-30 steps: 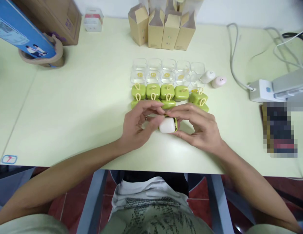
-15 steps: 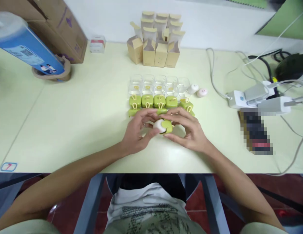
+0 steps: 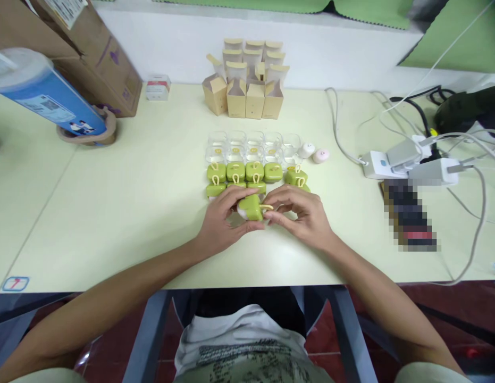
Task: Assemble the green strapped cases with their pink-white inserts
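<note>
Between thumb and fingers of my left hand [image 3: 223, 215] is a small green case [image 3: 252, 207], its white part facing left toward the palm. The case is tilted on its side above the table. A pale yellow loop [image 3: 266, 207] sticks out of its right end. The closed thumb and fingertips of my right hand [image 3: 301, 213] are at this loop. Just beyond the hands stand rows of similar green cases [image 3: 236, 171] with pale loops, partly hidden by my fingers. Behind them are clear plastic trays [image 3: 254, 144] with small yellow marks.
A white round piece [image 3: 307, 150] and a pink one [image 3: 321, 156] lie right of the trays. Open cardboard boxes [image 3: 255, 101] stand near the wall. Power adapters [image 3: 410, 159] with cables and a blurred dark object [image 3: 409, 215] lie right. A blue cylinder [image 3: 59, 103] stands left.
The green part now covers more of the white piece in my hands. My right fingers have shifted from the case's sides to its loop. The view has tilted up slightly.
</note>
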Action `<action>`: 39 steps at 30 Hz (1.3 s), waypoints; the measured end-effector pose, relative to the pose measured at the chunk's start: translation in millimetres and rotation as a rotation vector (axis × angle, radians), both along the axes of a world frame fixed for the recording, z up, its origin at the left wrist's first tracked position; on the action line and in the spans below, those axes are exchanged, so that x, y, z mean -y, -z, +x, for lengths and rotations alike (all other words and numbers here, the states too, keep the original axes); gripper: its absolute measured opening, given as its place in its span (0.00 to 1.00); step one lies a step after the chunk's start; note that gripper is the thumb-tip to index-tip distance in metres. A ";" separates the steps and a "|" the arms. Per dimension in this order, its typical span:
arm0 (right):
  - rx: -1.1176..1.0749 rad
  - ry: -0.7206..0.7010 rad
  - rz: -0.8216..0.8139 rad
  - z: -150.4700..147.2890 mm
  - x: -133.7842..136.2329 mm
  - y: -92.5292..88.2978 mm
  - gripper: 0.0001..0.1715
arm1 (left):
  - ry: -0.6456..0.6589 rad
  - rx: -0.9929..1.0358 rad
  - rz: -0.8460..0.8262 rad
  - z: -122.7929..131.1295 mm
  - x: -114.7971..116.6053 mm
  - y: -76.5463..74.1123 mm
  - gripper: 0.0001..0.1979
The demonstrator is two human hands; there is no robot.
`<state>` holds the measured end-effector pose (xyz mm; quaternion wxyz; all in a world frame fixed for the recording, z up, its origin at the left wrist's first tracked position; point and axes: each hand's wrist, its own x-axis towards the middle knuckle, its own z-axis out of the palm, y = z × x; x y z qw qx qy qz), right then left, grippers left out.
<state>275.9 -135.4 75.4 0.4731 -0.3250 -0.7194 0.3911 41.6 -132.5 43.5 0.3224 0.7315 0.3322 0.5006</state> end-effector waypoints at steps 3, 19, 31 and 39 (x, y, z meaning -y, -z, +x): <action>-0.063 -0.044 -0.122 -1.7 2.7 0.9 0.06 | 0.067 0.069 -0.068 0.3 -1.1 0.5 0.36; -0.219 -0.025 -0.291 -4.8 3.7 8.2 0.10 | -0.039 0.173 -0.262 11.3 16.8 -6.7 0.24; -0.034 -0.166 -0.037 0.2 1.6 12.2 0.34 | -0.140 0.155 -0.205 5.2 11.0 -9.8 0.25; -0.099 -0.102 -0.045 4.9 -2.1 12.7 0.24 | -0.023 0.145 -0.118 1.9 3.2 -9.8 0.23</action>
